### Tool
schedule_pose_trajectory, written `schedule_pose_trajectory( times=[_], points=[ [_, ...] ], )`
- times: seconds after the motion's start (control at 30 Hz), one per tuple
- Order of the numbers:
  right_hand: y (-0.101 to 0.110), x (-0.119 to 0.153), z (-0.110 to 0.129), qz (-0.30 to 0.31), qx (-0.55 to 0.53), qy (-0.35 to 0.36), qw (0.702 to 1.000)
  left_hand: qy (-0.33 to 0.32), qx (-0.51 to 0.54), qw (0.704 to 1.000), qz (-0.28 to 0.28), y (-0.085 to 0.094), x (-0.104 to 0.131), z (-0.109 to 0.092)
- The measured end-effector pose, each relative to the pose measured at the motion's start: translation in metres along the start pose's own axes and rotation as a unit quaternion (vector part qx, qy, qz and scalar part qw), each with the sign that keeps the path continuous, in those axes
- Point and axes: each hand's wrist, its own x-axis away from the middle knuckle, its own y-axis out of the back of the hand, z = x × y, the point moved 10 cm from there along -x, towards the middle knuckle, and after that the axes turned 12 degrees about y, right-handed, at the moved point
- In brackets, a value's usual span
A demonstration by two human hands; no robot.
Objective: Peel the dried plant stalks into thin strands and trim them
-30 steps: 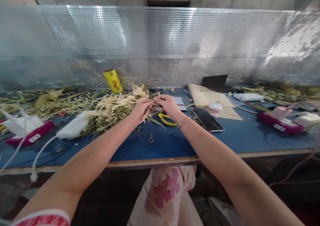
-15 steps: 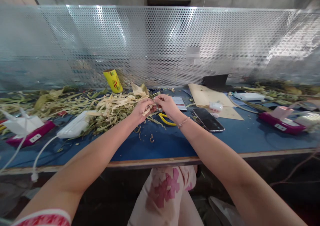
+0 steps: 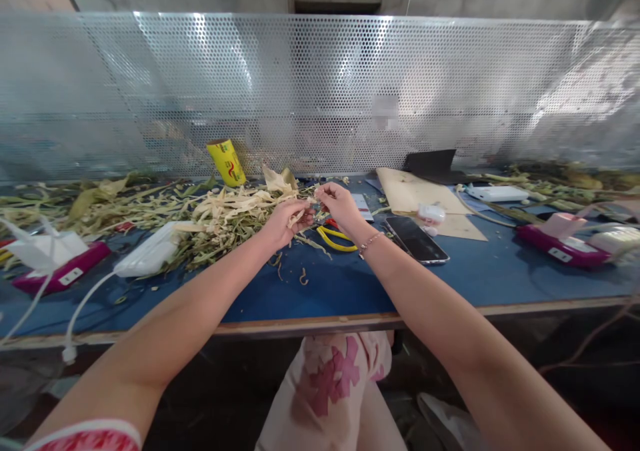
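Observation:
My left hand [image 3: 286, 221] is closed on a pale dried plant strip [image 3: 295, 218], its fingers curled at the right end of a heap of dried leaves and stalks [image 3: 225, 214]. Close beside it, my right hand [image 3: 341, 206] pinches with thumb and forefinger at the upper end of the same pale plant material. The fingers partly hide what lies between the two hands. A tool with yellow handles [image 3: 336, 240] and a bit of red lies on the blue table just below my right hand. Behind that hand a small white printed card [image 3: 362, 206] is partly covered.
A yellow roll [image 3: 227, 162] stands tilted before the perforated metal screen [image 3: 320, 91]. At left are a white power bank [image 3: 150, 250] and a magenta socket block [image 3: 63, 268]. To the right lie a phone [image 3: 417, 239], brown cardboard [image 3: 420, 190] and another magenta block [image 3: 564, 246].
My right hand has shifted slightly up and away from my left, widening the gap between them. More of the yellow-handled tool shows. My left hand stays almost in place.

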Motion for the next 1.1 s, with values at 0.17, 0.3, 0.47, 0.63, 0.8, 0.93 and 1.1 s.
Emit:
schedule_pose_trajectory(
  times=[0.17,0.3,0.47,0.63,0.8,0.93,1.1],
  points=[
    [0.001,0.0,-0.002,-0.003,0.003,-0.013,1.0,-0.023,-0.011,1.0,-0.009,0.0,0.001,-0.003],
    [-0.003,0.0,-0.007,-0.006,-0.041,-0.024,0.999,-0.033,-0.003,0.999,-0.011,0.003,-0.001,-0.004],
    [-0.006,0.002,-0.01,-0.002,-0.051,-0.019,0.999,-0.045,0.013,0.999,-0.013,0.007,-0.005,-0.004],
    [-0.008,0.002,-0.013,0.005,-0.048,-0.023,0.999,-0.047,0.01,0.999,-0.017,0.006,-0.004,-0.005],
    [-0.006,-0.001,-0.015,0.016,0.01,-0.006,1.0,-0.051,0.0,0.999,-0.014,0.006,-0.003,-0.005],
    [-0.007,-0.001,-0.015,0.02,0.022,0.002,1.0,-0.054,-0.005,0.999,-0.006,0.005,-0.001,-0.006],
    [-0.008,0.0,-0.012,0.024,0.011,0.014,1.0,-0.048,-0.005,0.999,-0.012,0.004,0.0,-0.006]
  ],
)
